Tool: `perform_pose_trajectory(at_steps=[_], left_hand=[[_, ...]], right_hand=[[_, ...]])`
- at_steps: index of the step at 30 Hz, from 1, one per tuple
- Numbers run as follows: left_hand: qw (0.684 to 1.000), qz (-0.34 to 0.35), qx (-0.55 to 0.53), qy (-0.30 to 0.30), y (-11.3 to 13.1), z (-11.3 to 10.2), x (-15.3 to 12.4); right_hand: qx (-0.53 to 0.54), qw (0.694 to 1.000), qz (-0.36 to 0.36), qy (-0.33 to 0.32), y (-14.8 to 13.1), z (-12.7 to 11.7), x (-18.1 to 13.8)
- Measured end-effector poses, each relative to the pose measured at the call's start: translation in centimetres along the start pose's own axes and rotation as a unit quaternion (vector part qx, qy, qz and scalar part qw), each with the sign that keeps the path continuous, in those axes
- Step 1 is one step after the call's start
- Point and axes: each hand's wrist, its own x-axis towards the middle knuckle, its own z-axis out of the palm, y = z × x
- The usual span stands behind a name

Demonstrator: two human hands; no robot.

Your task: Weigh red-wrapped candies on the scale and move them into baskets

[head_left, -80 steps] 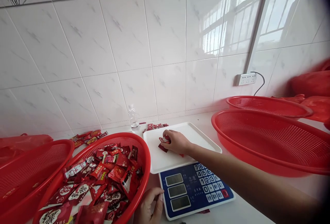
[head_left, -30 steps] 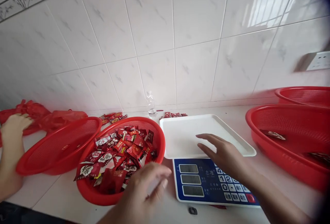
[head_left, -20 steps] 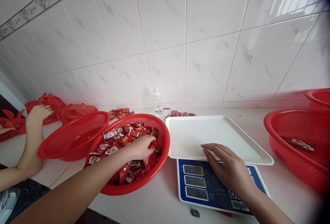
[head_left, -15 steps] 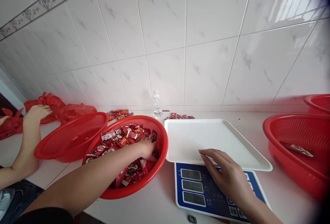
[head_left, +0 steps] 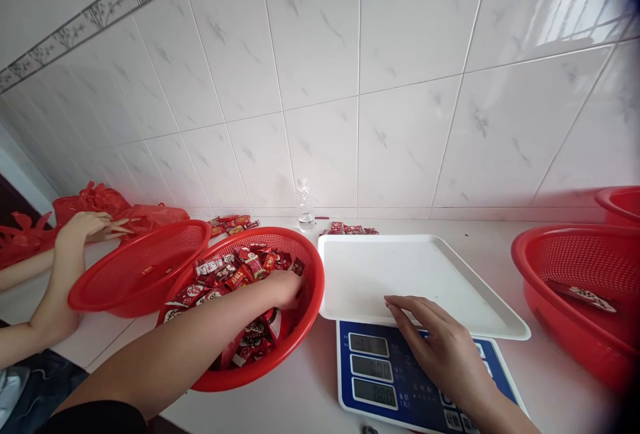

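My left hand (head_left: 285, 287) reaches into a red mesh basket (head_left: 309, 317) full of red candy packets (head_left: 225, 274), its fingers curled down among them; what it grips is hidden. My right hand (head_left: 440, 344) lies flat with fingers stretched out, over the front edge of the white tray (head_left: 400, 267) and the blue digital scale (head_left: 380, 381) under it. The tray holds nothing.
Another person's hands (head_left: 83, 227) work at red plastic bags (head_left: 100, 201) at far left, behind an empty red basket (head_left: 140, 267). A red basket (head_left: 575, 267) at right holds a few packets. A small water bottle (head_left: 305, 206) and loose packets (head_left: 350, 229) stand by the tiled wall.
My left hand went from hovering near the basket into the candy pile. My right hand settled on the tray edge and scale. Earlier it took packets off the tray, which now lies bare.
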Motion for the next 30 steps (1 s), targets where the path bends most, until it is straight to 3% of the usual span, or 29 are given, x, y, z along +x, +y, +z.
perform_pose_trajectory(at_steps=[4,7,11,14,16,18,20,22,26,30], left_hand=[[0.994,-0.019,-0.092,0.057,-2.1,-2.0,-0.2],[0.970,-0.017,-0.217,0.108,-2.9,-4.1,-0.4],[0.900,0.057,-0.422,0.098,-2.0,-5.8,-0.5],[0.831,0.098,-0.546,0.049,-1.0,-5.9,-0.1],[0.802,0.102,-0.586,0.053,-0.9,-5.4,0.5],[0.823,0.061,-0.557,0.094,-1.5,-4.6,1.1],[0.878,-0.004,-0.463,0.122,-2.5,-3.5,1.6],[0.919,-0.037,-0.378,0.103,-3.5,-2.3,1.9],[0.980,-0.020,-0.198,0.018,-3.6,-0.2,1.9],[0.998,-0.036,-0.030,0.039,-1.9,1.1,1.6]], right_hand=[[0.000,1.000,-0.001,-0.002,-0.1,-0.1,0.0],[0.000,1.000,-0.004,-0.006,0.0,0.0,-0.1],[0.000,1.000,0.000,-0.008,0.3,0.1,-0.1],[-0.002,1.000,-0.001,-0.006,0.3,0.1,-0.1],[-0.003,1.000,-0.001,-0.008,0.3,0.1,-0.1],[-0.004,1.000,-0.002,-0.008,0.2,0.1,-0.1],[-0.005,1.000,-0.006,-0.008,0.2,0.1,0.0],[-0.008,1.000,-0.013,-0.007,0.2,0.1,0.0],[-0.010,1.000,-0.014,-0.009,0.2,0.1,0.0],[-0.013,1.000,-0.014,-0.012,0.1,0.1,0.0]])
